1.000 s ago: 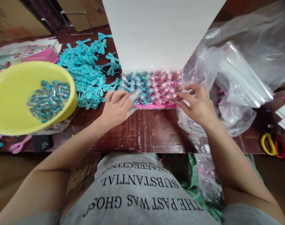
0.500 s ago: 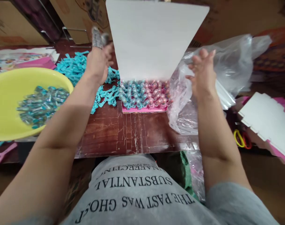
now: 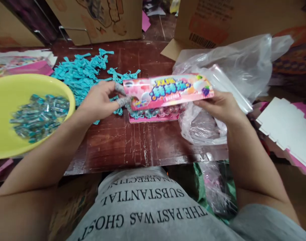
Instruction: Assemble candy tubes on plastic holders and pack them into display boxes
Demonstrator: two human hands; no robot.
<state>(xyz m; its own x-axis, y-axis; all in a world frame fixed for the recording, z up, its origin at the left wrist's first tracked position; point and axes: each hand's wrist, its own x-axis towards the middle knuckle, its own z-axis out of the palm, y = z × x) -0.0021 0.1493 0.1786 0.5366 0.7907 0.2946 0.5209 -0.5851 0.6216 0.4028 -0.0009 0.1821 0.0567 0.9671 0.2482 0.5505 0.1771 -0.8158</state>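
A printed pink cardboard lid is folded partway down over an open box. Inside the box, rows of blue and pink candy-like pieces show under the lid's front edge; the rest are hidden. My left hand, with grey tape on thumb and forefinger, pinches the lid's left end. At its right end my right hand grips the lid between thumb and fingers.
A yellow basin of wrapped blue pieces stands left. Turquoise plastic parts lie piled behind my left hand. Clear plastic bags and white-and-pink card are at right. Cardboard boxes line the back.
Both hands left the candy rows, rose to the sides of the upright white lid, and have brought it forward and down. Its printed outer face now shows over the box.
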